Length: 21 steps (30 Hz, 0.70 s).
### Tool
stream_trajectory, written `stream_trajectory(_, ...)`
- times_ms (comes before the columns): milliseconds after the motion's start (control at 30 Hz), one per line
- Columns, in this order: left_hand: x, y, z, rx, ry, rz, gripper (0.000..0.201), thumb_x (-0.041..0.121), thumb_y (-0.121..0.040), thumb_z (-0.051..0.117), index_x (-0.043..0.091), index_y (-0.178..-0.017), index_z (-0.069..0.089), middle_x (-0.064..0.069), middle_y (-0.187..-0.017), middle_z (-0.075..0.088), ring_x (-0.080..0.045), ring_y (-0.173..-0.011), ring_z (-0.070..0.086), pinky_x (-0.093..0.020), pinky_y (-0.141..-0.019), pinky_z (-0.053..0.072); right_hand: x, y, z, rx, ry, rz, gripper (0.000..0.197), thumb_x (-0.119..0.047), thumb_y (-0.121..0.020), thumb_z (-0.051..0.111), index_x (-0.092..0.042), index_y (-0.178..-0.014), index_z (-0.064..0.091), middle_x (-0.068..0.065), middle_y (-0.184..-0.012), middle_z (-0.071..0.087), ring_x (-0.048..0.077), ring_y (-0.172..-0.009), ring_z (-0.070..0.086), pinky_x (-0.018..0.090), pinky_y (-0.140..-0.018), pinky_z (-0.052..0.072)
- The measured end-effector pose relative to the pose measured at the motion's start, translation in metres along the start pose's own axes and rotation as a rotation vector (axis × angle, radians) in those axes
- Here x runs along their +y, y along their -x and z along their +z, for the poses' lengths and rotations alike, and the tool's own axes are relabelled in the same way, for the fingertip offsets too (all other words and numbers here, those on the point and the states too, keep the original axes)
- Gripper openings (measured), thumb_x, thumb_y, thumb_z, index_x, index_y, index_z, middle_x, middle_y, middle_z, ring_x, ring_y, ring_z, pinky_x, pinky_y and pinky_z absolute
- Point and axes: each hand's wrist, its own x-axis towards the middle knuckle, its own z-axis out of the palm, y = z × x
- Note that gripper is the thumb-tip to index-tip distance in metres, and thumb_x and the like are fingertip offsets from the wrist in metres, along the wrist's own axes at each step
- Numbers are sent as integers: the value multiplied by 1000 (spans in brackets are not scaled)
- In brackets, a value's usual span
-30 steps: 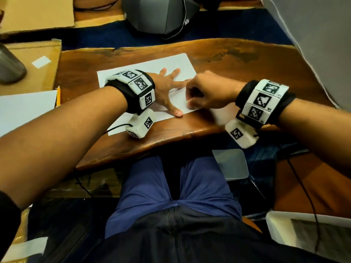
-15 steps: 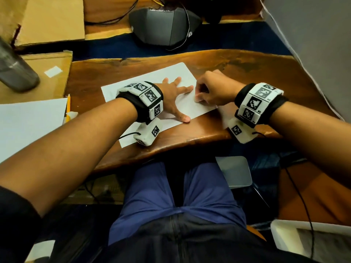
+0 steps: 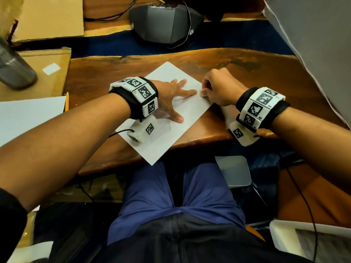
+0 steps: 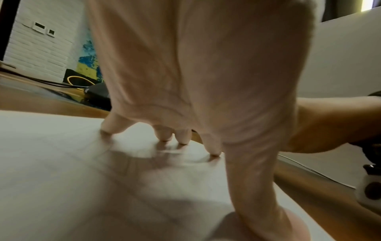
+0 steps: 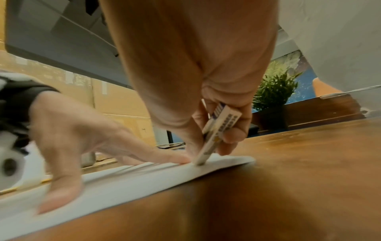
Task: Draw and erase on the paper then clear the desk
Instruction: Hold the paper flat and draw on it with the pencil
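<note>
Left hand (image 3: 171, 99) splayed flat, fingertips (image 4: 214, 153) pressing paper (image 3: 167, 137) | right hand (image 3: 218, 88) curled, pinching eraser (image 5: 218, 130), its tip on paper edge just beside left index finger | paper on desk (image 3: 247, 73) under both hands | pencil (image 3: 66, 101) well left of left hand

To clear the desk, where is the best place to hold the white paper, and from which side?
Probably the near corner of the paper, taken from the person's side. It overhangs the desk edge, so a thumb can go under it. The rest lies flat, pressed by the left hand, while the right hand holds an eraser.
</note>
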Motion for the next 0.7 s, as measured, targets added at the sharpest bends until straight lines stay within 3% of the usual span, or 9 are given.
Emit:
stream_trajectory(67, 3, -3, -2, -27, -32, -24, 112, 67, -70, 72, 53, -151, -3, 3, -162, -23, -23, -151, -11, -57, -119, 9, -9, 12, 8, -15, 20, -62, 12, -19, -92, 67, -9, -96, 70, 11, -95, 67, 27, -84, 62, 40, -73, 56)
stream_trajectory(167, 8, -7, -5, -66, -71, -47, 119, 71, -59, 76, 53, -151, 2, -1, -161, -26, -28, -150, -14, -61, -118, 9, -19, 26, 6, -148, -8, -158, 11, -20, -90, 69, -10, -93, 70, 7, -89, 69, 23, -84, 61, 38, -74, 55)
stream_trajectory(300, 14, -9, -3, -45, -105, -62, 129, 73, -54, 77, 55, -148, -9, -4, -162, -23, -29, -150, -11, -60, -118, 12, -1, 8, -6, -27, -53, 47, 15, -22, -91, 69, -9, -95, 73, 9, -93, 71, 23, -85, 65, 40, -77, 59)
stream_trajectory(367, 14, -9, -4, -44, -104, -70, 128, 73, -54, 77, 54, -149, -6, -5, -162, -23, -30, -150, -11, -60, -118, 11, -7, 12, 3, 4, 7, 17, 15, -21, -92, 66, -7, -96, 71, 11, -94, 69, 25, -84, 64, 39, -74, 58)
stream_trajectory(467, 14, -8, -6, -68, -75, -73, 124, 70, -55, 78, 51, -152, 3, -4, -161, -25, -31, -150, -13, -61, -118, 8, -25, 31, 10, -136, 21, -149, 12, -19, -90, 68, -8, -93, 70, 9, -88, 69, 23, -80, 62, 32, -66, 50)
stream_trajectory(600, 14, -8, -3, -45, -80, -72, 128, 70, -55, 79, 57, -147, -10, -3, -162, -23, -29, -150, -13, -59, -117, 10, 2, 12, -10, -62, -74, 44, 15, -22, -90, 70, -8, -95, 73, 7, -93, 71, 23, -88, 66, 38, -80, 58)
stream_trajectory(700, 13, -8, -4, -51, -65, -78, 131, 70, -51, 80, 57, -147, -8, -2, -162, -24, -28, -150, -13, -59, -118, 9, -1, 17, -1, -49, -43, 6, 13, -22, -91, 68, -9, -92, 72, 7, -91, 69, 23, -88, 64, 40, -79, 58)
